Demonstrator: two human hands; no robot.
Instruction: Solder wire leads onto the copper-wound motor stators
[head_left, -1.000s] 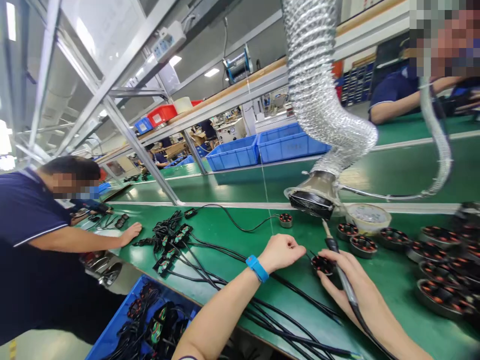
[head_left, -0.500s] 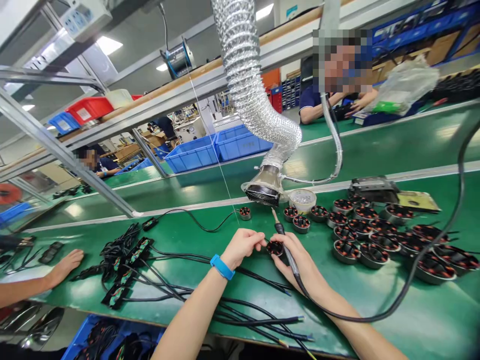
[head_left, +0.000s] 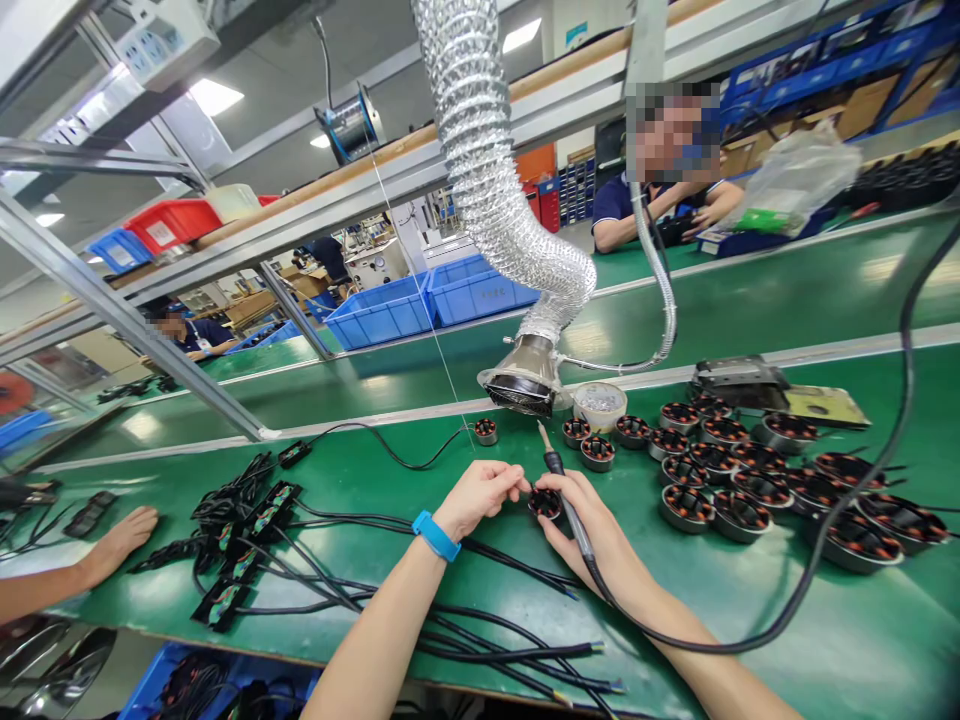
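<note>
My right hand (head_left: 604,530) is closed around a soldering iron (head_left: 576,522), whose bare tip points up and away from me. The thumb and fingers of that hand also reach the rim of a small round motor stator (head_left: 544,503) with copper windings. Thumb and fingertips of my left hand (head_left: 480,495) are pinched together at the stator's left edge; what they hold is too small to make out. A blue band (head_left: 436,536) circles my left wrist. A single stator (head_left: 486,431) lies beyond my left hand, and several more stators (head_left: 724,460) are grouped to the right.
Black cables (head_left: 517,650) with circuit boards (head_left: 274,508) lie at left and front. A fume duct (head_left: 529,370) hangs ahead, beside a round tub (head_left: 600,402). Solder wire runs down from a spool (head_left: 351,128). Another person's hand (head_left: 124,540) rests at left; the iron's cord (head_left: 817,550) loops right.
The view has shifted slightly. The stator between my hands looks a little more turned towards me; both hands keep nearly the same places and grips.
</note>
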